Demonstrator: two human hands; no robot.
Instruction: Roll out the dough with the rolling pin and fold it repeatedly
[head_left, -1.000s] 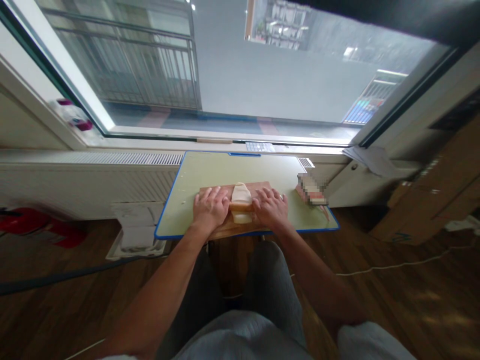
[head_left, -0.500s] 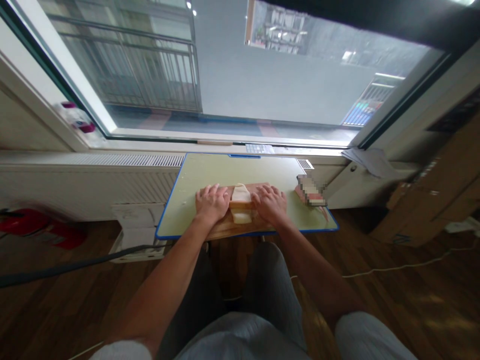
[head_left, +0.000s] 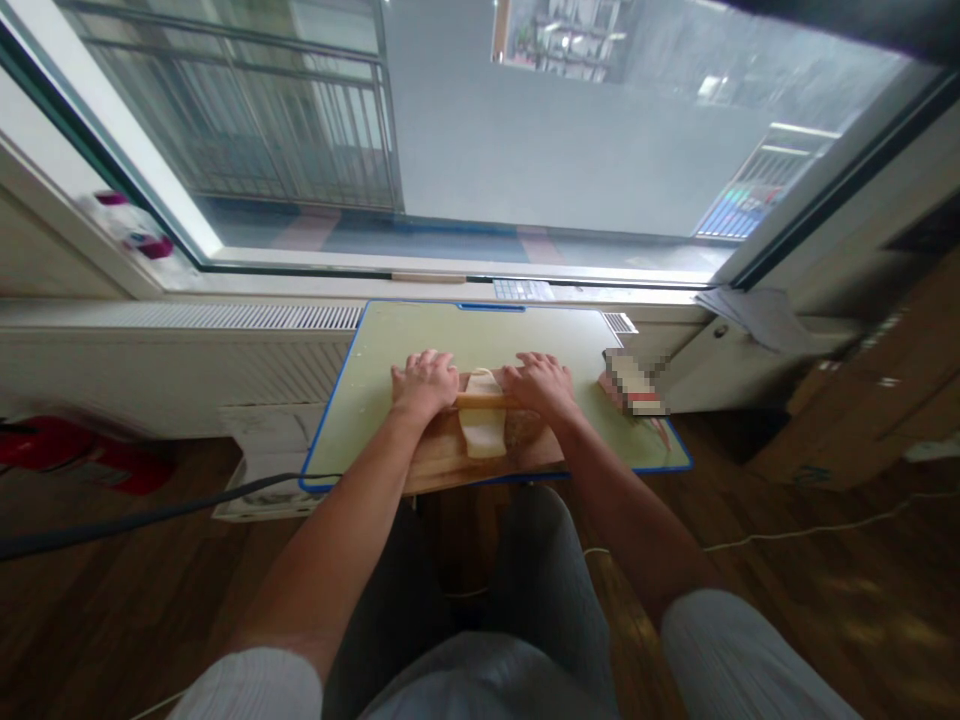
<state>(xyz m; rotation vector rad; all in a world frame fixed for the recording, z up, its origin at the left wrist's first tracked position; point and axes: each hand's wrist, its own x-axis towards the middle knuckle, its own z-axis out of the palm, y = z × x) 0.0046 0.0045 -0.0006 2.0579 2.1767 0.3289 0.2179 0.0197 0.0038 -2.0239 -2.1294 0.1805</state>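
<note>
A wooden rolling pin (head_left: 482, 401) lies crosswise on a flat strip of pale dough (head_left: 484, 436). My left hand (head_left: 426, 382) covers the pin's left end, and my right hand (head_left: 540, 384) covers the right end, their fingers pointing forward over it. Both ends of the pin are hidden by the hands. The dough shows on the near side of the pin, and a shorter part shows beyond it, its far edge slightly curled. Beneath lies a wooden board (head_left: 437, 462), resting on a pale green tabletop (head_left: 540, 328) with a blue rim.
A blurred-out object (head_left: 635, 382) lies at the table's right. Behind the table are a radiator (head_left: 292, 360) and a window sill with a bottle (head_left: 135, 225). A red fire extinguisher (head_left: 90, 455) is at left, a dark hose (head_left: 165, 520) near it, a cardboard box (head_left: 870, 390) at right.
The rolling pin has moved forward along the dough under both hands. More dough shows on the near side and less beyond the pin. The view has shifted slightly.
</note>
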